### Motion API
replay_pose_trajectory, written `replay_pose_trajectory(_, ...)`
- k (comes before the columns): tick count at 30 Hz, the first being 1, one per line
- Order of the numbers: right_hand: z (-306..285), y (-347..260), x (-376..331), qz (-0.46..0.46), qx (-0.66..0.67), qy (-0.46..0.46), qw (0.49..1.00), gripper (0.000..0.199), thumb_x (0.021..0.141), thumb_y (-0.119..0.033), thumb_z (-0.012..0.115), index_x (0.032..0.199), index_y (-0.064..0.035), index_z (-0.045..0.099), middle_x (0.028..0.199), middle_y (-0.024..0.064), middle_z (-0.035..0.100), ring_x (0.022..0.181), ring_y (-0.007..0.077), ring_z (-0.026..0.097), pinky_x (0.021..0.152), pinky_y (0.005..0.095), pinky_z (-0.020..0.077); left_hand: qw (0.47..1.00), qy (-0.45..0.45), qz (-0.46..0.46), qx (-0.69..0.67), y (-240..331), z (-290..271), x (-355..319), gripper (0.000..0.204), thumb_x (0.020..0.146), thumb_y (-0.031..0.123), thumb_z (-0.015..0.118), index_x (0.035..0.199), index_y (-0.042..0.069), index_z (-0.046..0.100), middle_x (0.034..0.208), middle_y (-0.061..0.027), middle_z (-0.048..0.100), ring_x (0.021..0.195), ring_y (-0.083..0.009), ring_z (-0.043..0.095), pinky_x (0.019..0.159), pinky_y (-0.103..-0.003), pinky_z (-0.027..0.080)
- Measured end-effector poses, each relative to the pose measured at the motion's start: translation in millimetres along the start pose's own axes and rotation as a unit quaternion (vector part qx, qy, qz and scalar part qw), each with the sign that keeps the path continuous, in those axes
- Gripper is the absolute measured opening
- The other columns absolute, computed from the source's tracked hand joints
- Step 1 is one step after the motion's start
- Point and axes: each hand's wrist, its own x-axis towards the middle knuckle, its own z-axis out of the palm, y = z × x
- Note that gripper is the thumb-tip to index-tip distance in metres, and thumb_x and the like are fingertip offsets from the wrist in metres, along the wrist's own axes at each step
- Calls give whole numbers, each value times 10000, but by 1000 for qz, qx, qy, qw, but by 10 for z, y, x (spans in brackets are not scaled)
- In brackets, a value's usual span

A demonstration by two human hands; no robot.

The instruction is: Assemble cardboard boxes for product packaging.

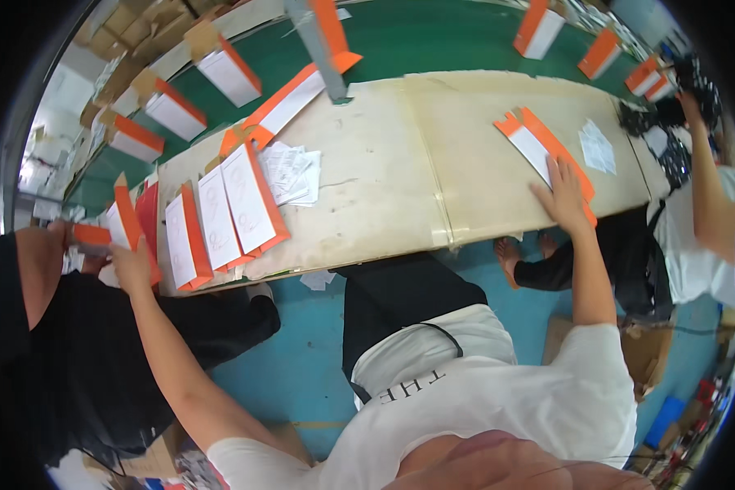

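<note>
At the table's left end, my left hand (pixel 131 265) has its fingers closed on the near side of an orange and white box (pixel 122 214). A co-worker's hand (pixel 64 235) is close beside the same box. My right hand (pixel 565 196) lies with fingers spread on a flattened orange and white carton (pixel 533 157) on the right part of the table. The carton's notched flaps point away from me. Between my hands, nearer the left one, several orange-edged white boxes (pixel 249 200) lean in a row.
A pile of printed paper slips (pixel 290 170) lies behind the row, and another slip (pixel 598 147) by the right carton. Orange and white boxes (pixel 227 77) stand along the green conveyor belt (pixel 433 41). A grey post (pixel 314 49) rises at the far edge. Co-workers sit at both sides.
</note>
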Motion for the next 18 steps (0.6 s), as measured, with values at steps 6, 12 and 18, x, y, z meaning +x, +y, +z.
replay_pose_trajectory(6, -242, -879, 241, -140, 69, 43, 987, 464, 809, -206, 562, 1238, -56, 467, 1301, 176, 427, 1207, 355, 388, 996, 409, 319, 961, 236, 109, -92, 237, 26, -29, 463, 796, 326, 612, 1109, -6, 534, 1108, -199, 559, 1014, -373, 532, 869, -433, 417)
replay_pose_trajectory(12, 250, -2825, 1412, -494, 182, 147, 838, 384, 786, -4, 494, 1162, -78, 528, 1213, 113, 513, 1140, 287, 465, 939, 371, 398, 904, 222, 247, -270, 1268, -474, -672, 379, 756, 162, 650, 1096, 28, 552, 1126, -151, 556, 1055, -339, 501, 915, -407, 370)
replay_pose_trajectory(18, 806, -3947, 2108, -385, -6, 146, 912, 369, 803, -116, 480, 1153, -8, 525, 1193, 154, 537, 1137, 327, 481, 887, 383, 424, 886, -58, 393, -240, 1754, -413, -1362, 415, 764, 269, 655, 1110, 63, 556, 1202, -144, 508, 1190, -315, 419, 989, -538, 259)
